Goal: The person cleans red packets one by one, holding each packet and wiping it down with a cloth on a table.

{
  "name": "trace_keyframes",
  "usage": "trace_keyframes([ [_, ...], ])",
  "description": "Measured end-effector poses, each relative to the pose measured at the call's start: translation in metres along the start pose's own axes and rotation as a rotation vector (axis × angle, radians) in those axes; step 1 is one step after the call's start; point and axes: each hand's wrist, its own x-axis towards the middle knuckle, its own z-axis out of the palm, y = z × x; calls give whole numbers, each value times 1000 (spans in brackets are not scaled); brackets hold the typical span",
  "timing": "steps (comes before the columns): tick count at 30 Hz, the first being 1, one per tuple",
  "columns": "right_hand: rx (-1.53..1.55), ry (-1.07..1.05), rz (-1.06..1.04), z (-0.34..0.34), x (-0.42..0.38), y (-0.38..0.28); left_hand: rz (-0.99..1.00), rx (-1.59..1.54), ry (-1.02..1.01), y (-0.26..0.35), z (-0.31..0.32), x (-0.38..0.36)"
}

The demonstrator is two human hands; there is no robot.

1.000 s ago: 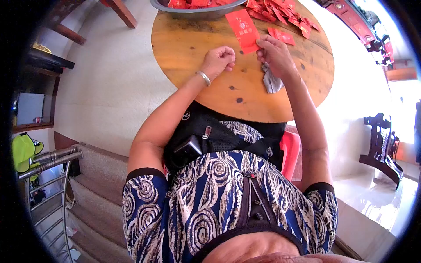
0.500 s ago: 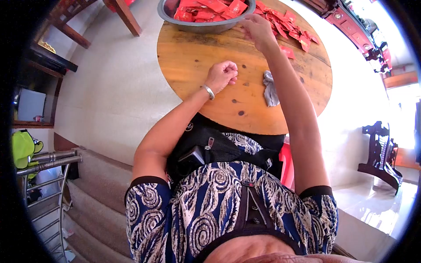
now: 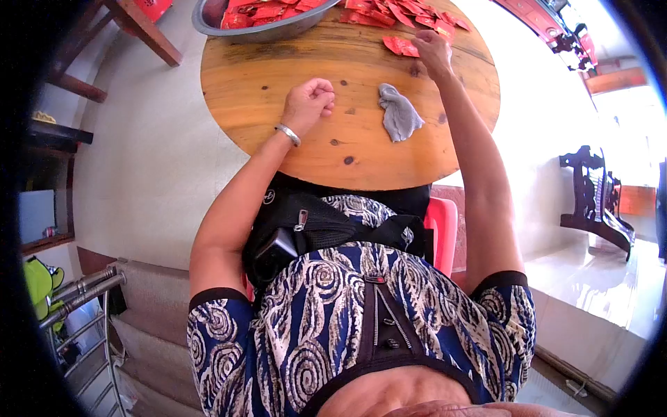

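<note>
Red packets (image 3: 375, 12) lie spread at the far side of the round wooden table (image 3: 278, 104). My right hand (image 3: 433, 53) is at their near edge, its fingers closed on a red packet (image 3: 401, 46). My left hand (image 3: 309, 104) rests on the table with curled fingers; whether anything small is inside them is hidden. A metal basin (image 3: 274, 29) full of red packets (image 3: 260, 12) stands at the far left of the table. Between my hands lies a crumpled grey cloth (image 3: 399, 113).
A red plastic stool (image 3: 443, 233) is under the near right of the table. Metal railing (image 3: 83, 295) and steps (image 3: 156, 347) are at the lower left. A dark carved wooden seat (image 3: 597, 201) stands at the right, and wooden furniture legs (image 3: 146, 31) at the upper left.
The view has shifted, so the table and basin sit further left. My right hand has moved from beside the basin to the packets on the right. My left hand stays curled on the table.
</note>
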Motion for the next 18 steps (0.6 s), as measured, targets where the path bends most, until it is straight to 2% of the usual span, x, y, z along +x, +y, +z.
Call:
trace_keyframes([
  [1,-5,4,4,-2,2,5,-1,-3,-7,0,0,0],
  [3,-233,-103,-227,-6,5,9,-22,-1,2,0,-1,0],
  [4,-235,-102,-226,-7,5,9,-22,-2,0,0,-1,0],
  [6,-394,-196,-352,-6,2,5,-35,25,-22,0,-2,0],
  [12,-410,-395,-447,1,-5,-17,-11,-20,-8,1,-1,-2],
  [16,-444,-431,-510,11,-17,-36,-31,47,-65,10,-3,-3],
  [18,-343,-382,-661,22,-33,-45,-64,-22,-4,16,0,-7],
])
